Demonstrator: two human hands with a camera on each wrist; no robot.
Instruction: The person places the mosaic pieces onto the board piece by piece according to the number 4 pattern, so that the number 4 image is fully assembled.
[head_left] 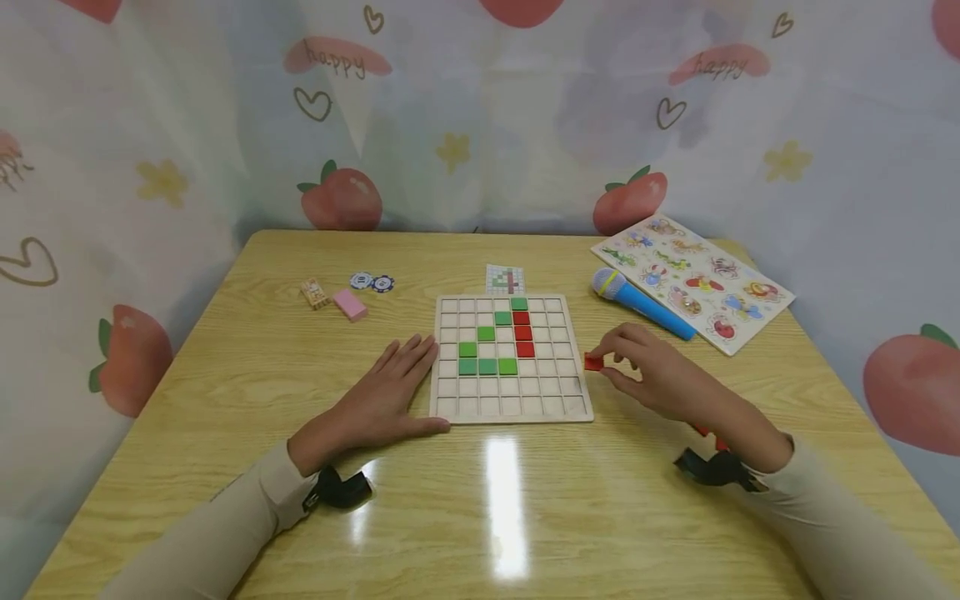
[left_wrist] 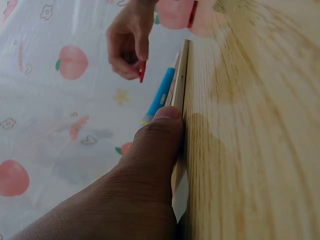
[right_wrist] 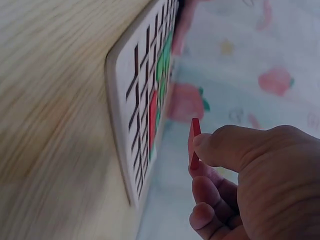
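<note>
A wooden grid board (head_left: 510, 406) lies mid-table with green square tiles (head_left: 487, 367) in a diagonal and a row, and a column of three red tiles (head_left: 523, 333). My left hand (head_left: 382, 396) rests flat at the board's left edge, fingers straight, thumb at the near corner. Just off the right edge, my right hand (head_left: 652, 371) pinches a red square tile (right_wrist: 194, 145) between thumb and fingers, raised above the table in the right wrist view. More red tiles (head_left: 722, 442) lie partly hidden under the right wrist.
A small pattern card (head_left: 506, 279) sits behind the board. At right are a blue toy microphone (head_left: 645, 304) and an animal puzzle board (head_left: 697, 283). Farther left lie two poker chips (head_left: 372, 282), a pink block (head_left: 350, 305) and a small patterned block (head_left: 314, 293).
</note>
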